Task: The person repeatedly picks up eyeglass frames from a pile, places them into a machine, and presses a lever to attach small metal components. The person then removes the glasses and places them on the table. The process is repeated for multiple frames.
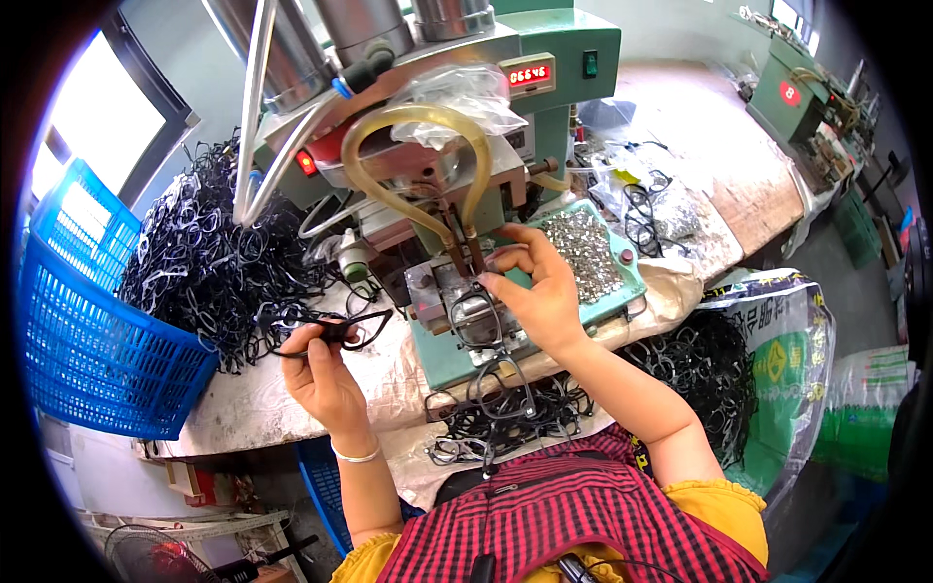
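Note:
My left hand (pixel 328 384) pinches a black eyeglass frame (pixel 364 332) and holds it up left of the green bench machine. At the machine's working point, my right hand (pixel 539 291) has thumb and fingertips bent together beside the metal fixture (pixel 432 291); whatever is between them is too small to tell. Another dark eyeglass frame (pixel 476 335) hangs at the fixture, just below the right thumb. A looped yellowish tube (pixel 418 115) comes down to the slim metal tips above the fixture. Lower down, one more frame (pixel 507 394) lies over the machine's front edge.
Left of the machine rises a large heap of black frames (pixel 219 243), beside blue plastic baskets (pixel 107 330). A pale green tray (pixel 622 255) of small metal parts sits at right. More frames (pixel 559 413) lie along the near edge; a printed sack (pixel 777 360) stands at right.

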Demonstrator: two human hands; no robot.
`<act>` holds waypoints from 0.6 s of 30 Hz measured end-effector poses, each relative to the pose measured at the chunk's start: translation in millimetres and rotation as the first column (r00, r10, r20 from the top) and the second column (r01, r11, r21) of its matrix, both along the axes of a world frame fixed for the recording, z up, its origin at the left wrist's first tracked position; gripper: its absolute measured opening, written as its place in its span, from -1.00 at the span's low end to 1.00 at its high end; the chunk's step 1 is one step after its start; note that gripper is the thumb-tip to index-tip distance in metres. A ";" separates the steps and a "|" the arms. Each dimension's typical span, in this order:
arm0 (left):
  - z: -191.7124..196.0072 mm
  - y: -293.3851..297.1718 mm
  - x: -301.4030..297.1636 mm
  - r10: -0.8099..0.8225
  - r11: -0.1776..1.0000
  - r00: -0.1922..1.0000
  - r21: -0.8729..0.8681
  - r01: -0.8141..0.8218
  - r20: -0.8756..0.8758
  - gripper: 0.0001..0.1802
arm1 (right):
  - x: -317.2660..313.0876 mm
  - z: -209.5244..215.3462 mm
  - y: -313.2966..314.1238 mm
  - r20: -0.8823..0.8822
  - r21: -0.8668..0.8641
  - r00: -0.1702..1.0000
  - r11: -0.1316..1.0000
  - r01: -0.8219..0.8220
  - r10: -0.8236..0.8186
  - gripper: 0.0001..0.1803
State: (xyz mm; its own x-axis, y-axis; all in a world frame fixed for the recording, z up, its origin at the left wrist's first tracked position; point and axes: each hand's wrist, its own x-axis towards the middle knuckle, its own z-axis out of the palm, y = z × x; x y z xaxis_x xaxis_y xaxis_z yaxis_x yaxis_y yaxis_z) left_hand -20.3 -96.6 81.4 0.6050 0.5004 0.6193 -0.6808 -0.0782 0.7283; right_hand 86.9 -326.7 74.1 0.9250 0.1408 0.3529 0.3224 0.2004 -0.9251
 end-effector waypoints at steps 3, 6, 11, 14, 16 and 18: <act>52.9 -28.6 10.7 0.019 0.914 0.991 0.399 -0.072 0.136 -0.89 | -5.7 11.9 4.8 -0.103 0.142 0.985 0.983 -0.120 0.135 -0.37; 60.8 -35.3 34.0 0.048 0.955 0.998 0.291 -0.057 0.037 -0.85 | -11.6 16.8 5.0 -0.127 0.138 0.986 0.986 -0.093 0.111 -0.38; 41.9 -53.0 18.8 -0.017 0.804 0.999 0.595 -0.006 0.033 -0.86 | -23.8 27.8 -21.1 0.073 -0.165 0.993 0.983 -0.078 0.091 -0.45; 21.3 -68.6 18.3 -0.128 0.642 0.989 0.767 0.022 0.079 -0.78 | 15.0 -10.5 -52.4 0.432 -0.525 0.897 0.782 0.335 -0.094 -0.72; 17.1 -73.9 24.4 -0.146 0.530 0.986 0.848 0.008 0.082 -0.75 | 34.9 -45.1 -81.1 0.448 -0.775 0.868 0.392 0.496 -0.213 -0.69; 10.6 -75.1 24.8 -0.143 0.509 0.987 0.861 0.012 0.071 -0.76 | 49.0 -73.6 -104.8 0.539 -0.702 0.805 0.396 0.592 -0.248 -0.78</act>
State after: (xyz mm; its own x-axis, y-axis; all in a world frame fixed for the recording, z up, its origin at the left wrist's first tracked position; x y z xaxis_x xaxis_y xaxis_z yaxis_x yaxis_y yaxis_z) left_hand 4.4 -171.8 92.0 0.5044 -0.3578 0.7859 -0.7892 -0.5602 0.2515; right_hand 136.0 -431.5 0.6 0.8141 0.1383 0.5640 0.4145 -0.8186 -0.3975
